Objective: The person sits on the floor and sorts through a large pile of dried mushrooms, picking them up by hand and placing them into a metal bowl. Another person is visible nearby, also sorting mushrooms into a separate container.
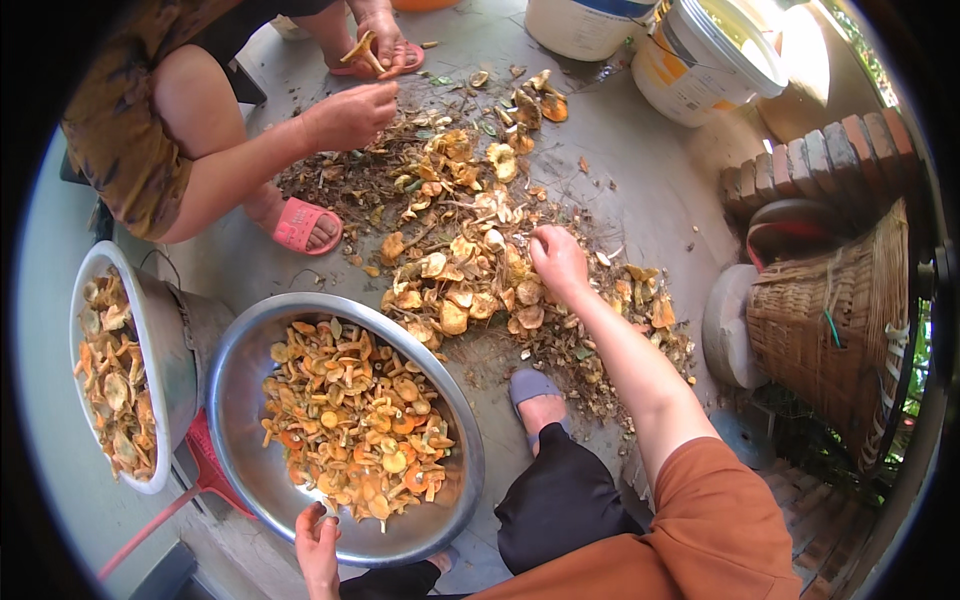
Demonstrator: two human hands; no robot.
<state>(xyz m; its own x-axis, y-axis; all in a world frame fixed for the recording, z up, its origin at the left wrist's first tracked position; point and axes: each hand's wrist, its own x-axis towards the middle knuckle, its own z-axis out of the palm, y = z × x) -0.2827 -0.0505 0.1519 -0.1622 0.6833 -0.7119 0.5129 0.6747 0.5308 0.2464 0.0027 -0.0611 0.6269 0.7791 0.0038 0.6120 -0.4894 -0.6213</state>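
A heap of yellow-brown mushrooms (454, 315) mixed with dark plant debris spreads over the concrete floor. My right hand (559, 259) reaches to the heap's right part, its fingertips bent down at the mushrooms; whether they grip one cannot be made out. At the near rim of a wide stainless steel basin (247, 420) is my left hand (318, 536), its dark-stained fingers apart and nothing seen between them. Small orange mushrooms (360, 420) lie piled inside the basin. Opposite, another person's hands (352, 116) are above the heap's far edge, one of them holding a stemmed mushroom (365, 52).
A white bucket of mushrooms (150, 375) stands left, beside a red dustpan (214, 472). White plastic buckets (697, 71) stand at the back right. A woven basket (817, 307), a round stone-like block (727, 326) and stacked bricks (817, 161) line the right side.
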